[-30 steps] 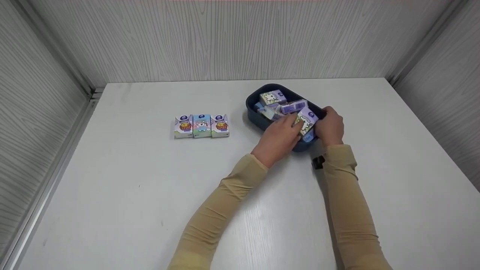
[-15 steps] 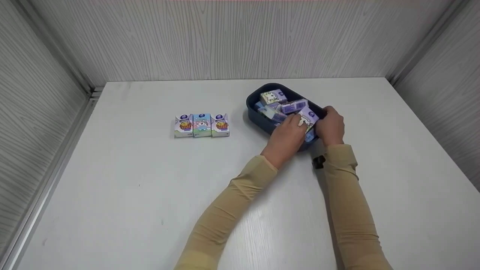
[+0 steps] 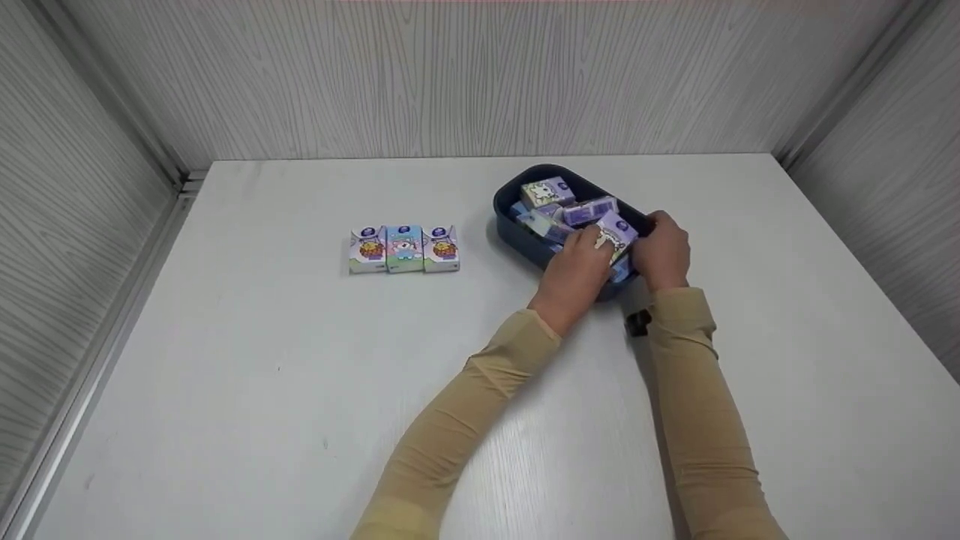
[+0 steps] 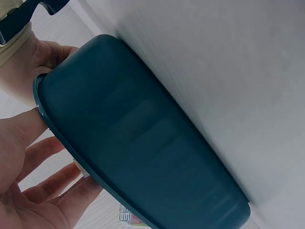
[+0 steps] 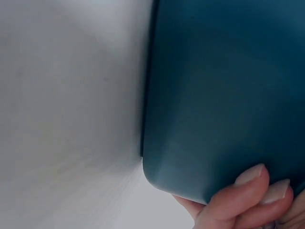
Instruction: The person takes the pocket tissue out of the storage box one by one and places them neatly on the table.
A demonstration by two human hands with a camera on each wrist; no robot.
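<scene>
A dark blue plastic bin with rounded corners stands on the white table, filled with several small cartoon-printed packs. My left hand reaches over its near rim, fingers curled on a purple pack with a white animal. In the left wrist view, my left hand bends over the rim, a pale pack corner showing between the fingers; its fingertips are hidden. My right hand grips the bin's right end. Its fingers press the bin's outer wall in the right wrist view.
Left of the bin, three similar packs stand side by side in a row: a purple-and-white one, a blue one and another purple-and-white one. A grey wood-grain panel closes off the table's back. A black device sits at the right wrist.
My left hand has moved a little to the right and deeper over the bin, covering more of the purple pack. My right hand keeps its grip on the bin's end; the row of packs is unchanged.
</scene>
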